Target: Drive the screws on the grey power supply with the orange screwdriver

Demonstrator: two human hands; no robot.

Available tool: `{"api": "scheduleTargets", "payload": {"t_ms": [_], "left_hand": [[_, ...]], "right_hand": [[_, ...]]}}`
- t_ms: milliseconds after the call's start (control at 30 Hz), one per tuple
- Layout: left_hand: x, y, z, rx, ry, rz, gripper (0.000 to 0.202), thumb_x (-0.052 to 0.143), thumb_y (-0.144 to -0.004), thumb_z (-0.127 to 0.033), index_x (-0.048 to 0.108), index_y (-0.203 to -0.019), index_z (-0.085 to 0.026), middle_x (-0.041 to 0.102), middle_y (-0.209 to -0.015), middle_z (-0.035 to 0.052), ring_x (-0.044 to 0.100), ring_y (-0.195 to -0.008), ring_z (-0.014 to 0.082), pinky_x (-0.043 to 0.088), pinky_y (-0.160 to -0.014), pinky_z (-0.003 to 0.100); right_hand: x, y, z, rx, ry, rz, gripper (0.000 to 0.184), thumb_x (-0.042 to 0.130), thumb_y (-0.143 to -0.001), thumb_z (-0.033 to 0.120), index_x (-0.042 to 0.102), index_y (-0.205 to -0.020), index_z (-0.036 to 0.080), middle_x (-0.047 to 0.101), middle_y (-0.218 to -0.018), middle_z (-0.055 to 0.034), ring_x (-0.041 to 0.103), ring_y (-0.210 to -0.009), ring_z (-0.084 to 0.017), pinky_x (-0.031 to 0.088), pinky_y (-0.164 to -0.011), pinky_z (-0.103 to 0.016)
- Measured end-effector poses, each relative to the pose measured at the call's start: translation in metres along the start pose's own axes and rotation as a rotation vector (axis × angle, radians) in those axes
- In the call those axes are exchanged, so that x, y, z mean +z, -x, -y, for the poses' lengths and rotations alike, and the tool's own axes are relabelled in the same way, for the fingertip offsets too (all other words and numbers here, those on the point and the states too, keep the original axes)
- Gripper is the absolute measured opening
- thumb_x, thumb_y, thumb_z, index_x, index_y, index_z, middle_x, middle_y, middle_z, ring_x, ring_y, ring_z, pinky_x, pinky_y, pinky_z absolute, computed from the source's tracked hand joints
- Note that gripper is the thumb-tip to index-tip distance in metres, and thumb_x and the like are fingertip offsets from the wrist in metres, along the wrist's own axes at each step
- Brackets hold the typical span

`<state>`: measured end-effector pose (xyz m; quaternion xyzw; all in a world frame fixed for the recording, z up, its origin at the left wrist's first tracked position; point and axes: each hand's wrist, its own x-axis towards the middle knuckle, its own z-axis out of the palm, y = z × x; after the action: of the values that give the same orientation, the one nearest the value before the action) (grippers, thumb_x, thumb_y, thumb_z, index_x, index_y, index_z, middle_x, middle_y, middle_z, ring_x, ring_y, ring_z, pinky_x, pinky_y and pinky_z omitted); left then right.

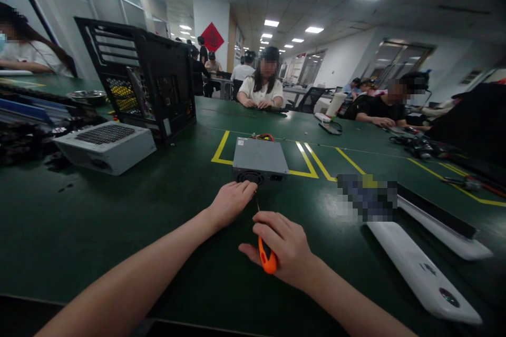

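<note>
A grey computer power supply unit (261, 155) lies on the green table in front of me, its fan grille and socket facing me and coloured cables behind it. My left hand (233, 201) is at its near face, fingers closed together beside the screwdriver's tip; what they pinch, if anything, is too small to make out. In my right hand (286, 245) is a screwdriver with an orange and black handle (268, 259), its thin shaft pointing up toward the left fingertips. The right fingers wrap the handle's upper part, with the thumb sticking out to the left.
On the left stand an open black computer case (146, 76) and another power supply (108, 145), beside piled dark parts (23, 131). White devices (425, 268) lie at right, partly blurred out. Yellow tape (302, 172) marks the table (177, 284). A person (261, 87) works across it.
</note>
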<state>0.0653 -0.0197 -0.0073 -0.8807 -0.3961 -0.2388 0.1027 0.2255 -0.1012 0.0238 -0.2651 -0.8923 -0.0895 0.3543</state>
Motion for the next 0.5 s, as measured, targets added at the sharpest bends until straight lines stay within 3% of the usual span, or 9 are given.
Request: {"api": "scheduleTargets", "payload": {"t_ms": [167,367,500], "left_hand": [[0.009,-0.0004,0.0017,-0.222,0.37,-0.071,0.011,0.044,-0.084,-0.019,0.052,-0.09,-0.019,0.061,-0.086,0.0008,0.059,-0.075,0.0136,0.044,-0.066,0.024],[0.0073,-0.0034,-0.0047,-0.452,0.997,-0.158,0.009,0.047,-0.079,-0.019,0.054,-0.085,-0.016,0.063,-0.083,0.002,0.062,-0.08,0.0133,0.048,-0.075,0.028],[0.0105,-0.0041,-0.0035,-0.617,1.179,-0.164,0.008,0.047,-0.078,-0.019,0.051,-0.083,-0.014,0.061,-0.08,0.0028,0.062,-0.074,0.0133,0.049,-0.065,0.026]], "right_hand": [[0.0055,0.014,0.0007,-0.001,0.01,0.036,0.037,0.06,-0.071,0.04,0.058,-0.092,0.009,0.061,-0.094,-0.0155,0.059,-0.079,-0.022,0.052,-0.062,-0.032],[0.0086,0.0099,-0.0051,0.131,0.016,0.131,0.031,0.057,-0.073,0.035,0.059,-0.094,0.013,0.059,-0.101,-0.014,0.058,-0.085,-0.023,0.052,-0.066,-0.034],[0.009,0.0114,-0.0059,0.098,0.016,0.127,0.027,0.055,-0.075,0.033,0.059,-0.092,0.013,0.06,-0.101,-0.0136,0.058,-0.085,-0.022,0.051,-0.068,-0.034]]}}
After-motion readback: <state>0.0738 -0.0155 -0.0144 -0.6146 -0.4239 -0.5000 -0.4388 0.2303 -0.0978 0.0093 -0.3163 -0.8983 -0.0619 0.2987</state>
